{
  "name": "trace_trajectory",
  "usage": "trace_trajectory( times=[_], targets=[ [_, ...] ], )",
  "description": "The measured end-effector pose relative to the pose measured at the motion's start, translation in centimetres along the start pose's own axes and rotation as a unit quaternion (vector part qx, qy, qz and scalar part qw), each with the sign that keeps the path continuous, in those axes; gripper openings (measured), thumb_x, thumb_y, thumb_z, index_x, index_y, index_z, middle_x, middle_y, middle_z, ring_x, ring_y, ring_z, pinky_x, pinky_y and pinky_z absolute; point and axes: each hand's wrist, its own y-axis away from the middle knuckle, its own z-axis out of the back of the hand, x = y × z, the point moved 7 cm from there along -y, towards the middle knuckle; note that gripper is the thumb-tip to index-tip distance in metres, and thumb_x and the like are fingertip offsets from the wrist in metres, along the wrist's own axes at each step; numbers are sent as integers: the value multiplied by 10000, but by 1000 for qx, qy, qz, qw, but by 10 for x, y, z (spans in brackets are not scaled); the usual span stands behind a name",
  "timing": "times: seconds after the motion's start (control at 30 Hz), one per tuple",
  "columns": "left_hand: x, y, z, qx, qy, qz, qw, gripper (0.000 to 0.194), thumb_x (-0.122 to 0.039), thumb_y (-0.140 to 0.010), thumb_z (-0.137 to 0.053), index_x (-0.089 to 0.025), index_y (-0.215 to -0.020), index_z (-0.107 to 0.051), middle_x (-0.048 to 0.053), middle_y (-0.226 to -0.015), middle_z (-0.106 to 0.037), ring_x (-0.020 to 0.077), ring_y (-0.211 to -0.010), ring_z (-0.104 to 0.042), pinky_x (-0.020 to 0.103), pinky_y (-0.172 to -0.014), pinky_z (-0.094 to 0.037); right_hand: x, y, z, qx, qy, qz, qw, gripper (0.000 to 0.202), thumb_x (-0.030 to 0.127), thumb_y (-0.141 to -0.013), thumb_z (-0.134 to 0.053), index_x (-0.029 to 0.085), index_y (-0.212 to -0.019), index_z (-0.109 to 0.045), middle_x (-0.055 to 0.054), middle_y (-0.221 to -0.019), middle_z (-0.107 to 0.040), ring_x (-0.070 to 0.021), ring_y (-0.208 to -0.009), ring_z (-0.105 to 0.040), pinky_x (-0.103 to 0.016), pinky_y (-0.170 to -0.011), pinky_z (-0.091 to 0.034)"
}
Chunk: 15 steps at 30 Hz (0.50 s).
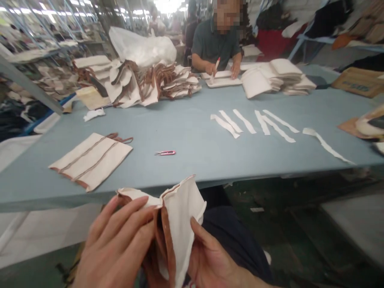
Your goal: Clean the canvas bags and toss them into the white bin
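Observation:
A cream cloth piece with brown lining (181, 216) is between my hands, in front of the table's near edge and above my lap. My left hand (117, 244) grips its left side, fingers lying over the upper fold. On the other side my right hand (211, 256) pinches the white panel, thumb on the outer face. A brown-edged opening gapes in the middle. Pink-handled thread snips (165, 153) lie on the blue-grey table beyond. To their left rests a flat cream cloth piece with brown strips (93, 160).
Across the blue-grey table (186, 124), a person (216, 44) holds a pen over white pieces. Piles of cream-and-brown pieces (135, 84) and white padded pieces (276, 78) stand at the back. Several white strips (246, 122) lie right of centre. A clear plastic bag (144, 46) sits behind.

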Motion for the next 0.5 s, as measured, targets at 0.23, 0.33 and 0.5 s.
trace_trajectory(
  times=[0.23,0.33,0.5],
  targets=[
    [-22,-32,-29,16,11,38,999,152,-353,-1012,-588,-275,-906,-665,-6,-834,-790,261,-855,-764,452,-1123,-540,-3,-22,44,-66,-14,14,998,500,357,-714,-1062,132,-1090,-821,-49,-1020,-872,-136,-818,-794,-219,-724,-659],
    [-5,-29,-37,38,28,98,994,249,-371,-1011,-564,-264,-791,-611,-23,-726,-708,231,-730,-701,402,-953,-582,-8,-32,53,-63,12,-17,998,548,400,-674,-1078,136,-1076,-815,-26,-973,-856,-135,-854,-797,-196,-674,-629],
    [10,-32,-47,58,115,137,982,302,-360,-1044,-497,-252,-770,-564,-53,-656,-601,154,-572,-561,252,-542,-441,-24,-14,31,21,165,-160,973,623,661,-727,-970,144,-1024,-788,-53,-999,-849,-123,-770,-776,-180,-594,-569]
  ],
)
